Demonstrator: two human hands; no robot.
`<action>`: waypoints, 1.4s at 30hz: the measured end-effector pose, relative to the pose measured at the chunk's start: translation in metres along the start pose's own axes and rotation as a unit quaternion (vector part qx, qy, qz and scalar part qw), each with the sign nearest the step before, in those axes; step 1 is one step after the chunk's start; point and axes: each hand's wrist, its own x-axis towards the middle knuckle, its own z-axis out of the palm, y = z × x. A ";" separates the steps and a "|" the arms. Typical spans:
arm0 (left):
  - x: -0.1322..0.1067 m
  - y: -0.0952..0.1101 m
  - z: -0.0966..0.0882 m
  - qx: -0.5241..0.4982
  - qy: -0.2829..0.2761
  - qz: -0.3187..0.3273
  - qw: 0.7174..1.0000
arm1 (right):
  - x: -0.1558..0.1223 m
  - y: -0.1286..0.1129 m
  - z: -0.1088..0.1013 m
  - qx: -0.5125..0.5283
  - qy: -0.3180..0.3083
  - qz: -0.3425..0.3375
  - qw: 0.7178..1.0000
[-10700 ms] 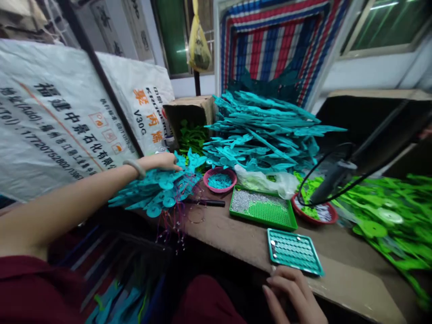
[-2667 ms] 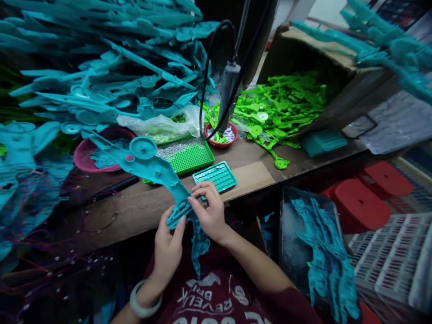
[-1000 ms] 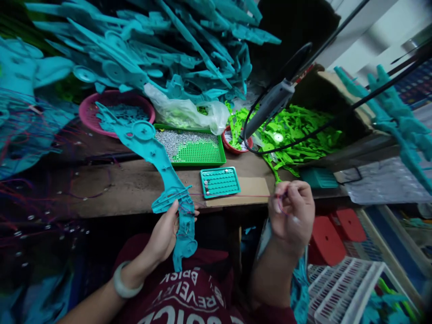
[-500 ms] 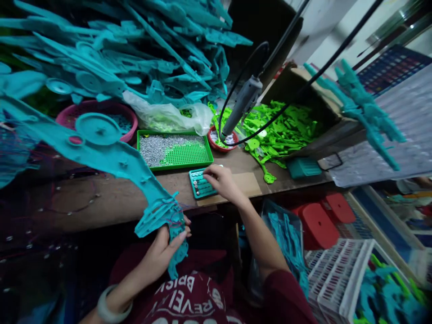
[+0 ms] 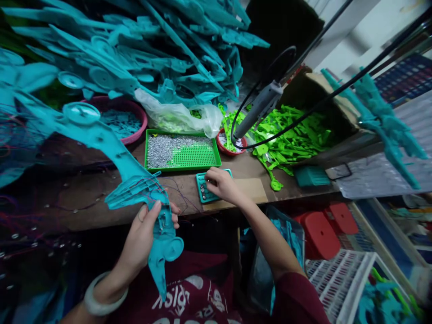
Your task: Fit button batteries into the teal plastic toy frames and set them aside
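My left hand [image 5: 143, 231] is closed around a long turquoise plastic toy shell [image 5: 114, 153], thumb on its inner side. Thin wires [image 5: 178, 191] trail from the shell towards the bench. The shell slants from the upper left down to my lap, and a round disc [image 5: 174, 249] shows near its lower end. Over a small turquoise tray [image 5: 201, 192] hovers my right hand [image 5: 221, 185], its fingers curled together in a pinch. Small round silvery pieces sit in the tray's rows. Whatever is between those fingertips is hidden.
A green tray [image 5: 184, 167] of small metal pieces stands behind, beside a red basket [image 5: 231, 150]. An electric screwdriver [image 5: 259, 108] hangs above. Turquoise shells [image 5: 151, 49] and lime-green parts [image 5: 293, 135] are piled at the back. A cardboard piece [image 5: 253, 190] lies on the bench.
My left hand has moved left and tilted the shell, so its lower end with the disc now shows more fully. My right hand stays at the small tray, fingers curled further in.
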 end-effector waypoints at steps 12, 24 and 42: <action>0.011 0.009 0.010 0.019 -0.036 0.015 0.999 | 0.007 -0.015 -0.003 -0.142 -0.142 -0.014 0.980; 0.007 0.011 0.011 0.013 -0.030 0.037 0.999 | -0.019 -0.025 0.004 -0.065 0.027 0.006 0.998; 0.010 -0.004 0.029 0.129 -0.025 0.131 0.983 | -0.060 -0.096 0.023 0.090 0.212 -0.117 0.966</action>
